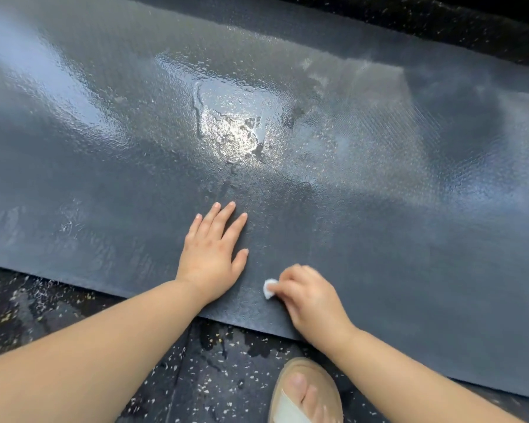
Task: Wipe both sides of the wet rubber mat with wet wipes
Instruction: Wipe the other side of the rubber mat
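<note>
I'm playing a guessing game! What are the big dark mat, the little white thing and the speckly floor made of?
The mat looks like dark grey rubber, pebbly and dull, shiny where wet. The wipe pinched in the right hand seems soft, crumpled paper or cloth; too small to tell. The floor looks hard, black with pale flecks, maybe stone or rubber.

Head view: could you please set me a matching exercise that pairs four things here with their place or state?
Things:
1 left hand
2 right hand
3 puddle
4 sandalled foot

Places or states:
A on the speckled floor
B pinching the white wipe
C flat on the mat
D glinting mid-mat

Pairs: 1-C, 2-B, 3-D, 4-A.
</note>
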Demonstrator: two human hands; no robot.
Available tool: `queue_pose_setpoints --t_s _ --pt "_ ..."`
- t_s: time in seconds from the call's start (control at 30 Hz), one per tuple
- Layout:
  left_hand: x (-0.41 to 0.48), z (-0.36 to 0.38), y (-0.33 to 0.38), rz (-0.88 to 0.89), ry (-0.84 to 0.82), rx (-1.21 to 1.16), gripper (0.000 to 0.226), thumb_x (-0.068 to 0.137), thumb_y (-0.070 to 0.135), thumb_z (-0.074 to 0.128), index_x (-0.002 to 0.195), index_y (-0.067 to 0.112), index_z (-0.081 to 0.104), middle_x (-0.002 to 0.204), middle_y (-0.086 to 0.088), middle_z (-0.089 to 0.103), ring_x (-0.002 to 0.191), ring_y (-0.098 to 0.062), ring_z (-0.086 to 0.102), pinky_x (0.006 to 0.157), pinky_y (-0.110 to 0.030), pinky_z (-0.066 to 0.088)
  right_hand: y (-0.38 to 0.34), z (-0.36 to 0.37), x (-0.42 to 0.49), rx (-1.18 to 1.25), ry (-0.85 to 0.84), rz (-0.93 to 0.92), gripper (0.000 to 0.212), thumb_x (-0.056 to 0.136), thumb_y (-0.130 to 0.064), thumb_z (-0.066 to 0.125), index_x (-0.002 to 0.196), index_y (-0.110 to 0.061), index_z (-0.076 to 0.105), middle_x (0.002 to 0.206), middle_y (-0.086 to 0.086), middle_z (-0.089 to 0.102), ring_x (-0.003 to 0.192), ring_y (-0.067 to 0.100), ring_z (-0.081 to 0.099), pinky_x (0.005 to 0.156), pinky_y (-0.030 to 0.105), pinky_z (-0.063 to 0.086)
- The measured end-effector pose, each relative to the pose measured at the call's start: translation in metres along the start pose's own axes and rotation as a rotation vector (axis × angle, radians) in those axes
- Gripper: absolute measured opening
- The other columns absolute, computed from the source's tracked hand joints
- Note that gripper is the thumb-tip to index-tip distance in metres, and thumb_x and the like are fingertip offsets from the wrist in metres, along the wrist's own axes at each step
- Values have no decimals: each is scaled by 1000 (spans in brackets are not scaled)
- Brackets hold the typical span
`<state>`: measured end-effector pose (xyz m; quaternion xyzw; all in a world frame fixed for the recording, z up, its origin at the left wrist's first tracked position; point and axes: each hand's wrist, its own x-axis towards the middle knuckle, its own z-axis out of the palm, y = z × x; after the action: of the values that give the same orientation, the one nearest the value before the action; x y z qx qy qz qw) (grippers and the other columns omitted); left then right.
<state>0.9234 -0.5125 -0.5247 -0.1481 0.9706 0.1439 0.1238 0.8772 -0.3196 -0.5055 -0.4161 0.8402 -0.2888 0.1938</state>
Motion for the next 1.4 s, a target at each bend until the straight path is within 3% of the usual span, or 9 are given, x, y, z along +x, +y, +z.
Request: queue_pose_setpoints --t_s 0.07,0.23,0.37,0.63,0.77,1.0,1.2,1.3,1.4 --pt "0 0 0 -2 0 -16 63 95 42 42 150 27 17 159 3 3 146 -17 -4 114 -33 -12 1 -7 -2 51 -19 -26 11 79 -7 68 81 -15 74 77 4 61 66 24 59 63 26 47" --pt "1 -1 -2 18 -20 11 64 95 45 40 151 28 14 159 4 0 146 -16 -6 115 -33 -10 46 -53 67 -21 305 232 16 84 -2 64 95 -8 74 87 11 60 82 28 57 78 26 41" --pt "0 -1 -2 11 -28 28 65 94 47 39 151 28 12 159 4 0 146 -16 -7 115 -34 -9 79 -66 103 -134 292 362 18 91 -9 57 103 -7 71 99 15 59 96 34 55 86 31 40" --pt "-2 2 0 5 -1 -25 64 94 43 43 150 25 18 159 2 4 146 -18 -4 115 -34 -10 15 1 -22 -64 159 138 16 75 9 69 83 -5 72 73 10 56 63 27 50 64 28 39" --pt "-4 0 -4 43 19 -36 63 93 40 49 149 22 25 158 -1 11 146 -20 2 116 -34 -7 13 -1 -40 -2 119 116 13 81 -1 66 90 -8 74 77 5 58 66 23 52 65 25 42" --pt "-6 3 3 1 34 -38 62 93 38 48 149 23 25 158 0 10 146 -20 1 115 -33 -9 59 -40 46 -95 392 398 12 86 -3 62 91 -4 73 84 17 59 82 37 55 77 18 31" --pt "-12 6 8 -31 39 -72 60 92 32 53 147 20 30 158 -4 15 146 -24 5 116 -36 -7 11 6 -33 -56 232 189 17 77 8 68 81 -8 72 75 9 58 67 29 54 66 31 41" --pt "-22 7 11 4 35 -48 55 91 28 57 142 14 42 153 -12 27 143 -32 18 116 -46 5 -2 8 -62 39 100 151 11 81 -5 65 83 -12 74 75 3 59 66 24 56 62 29 45" --pt "-36 8 16 114 41 39 50 88 33 43 131 10 56 141 -17 46 132 -39 40 107 -59 27 17 -16 -44 44 235 236 14 81 -1 66 87 -10 74 79 7 60 73 25 59 72 26 44"
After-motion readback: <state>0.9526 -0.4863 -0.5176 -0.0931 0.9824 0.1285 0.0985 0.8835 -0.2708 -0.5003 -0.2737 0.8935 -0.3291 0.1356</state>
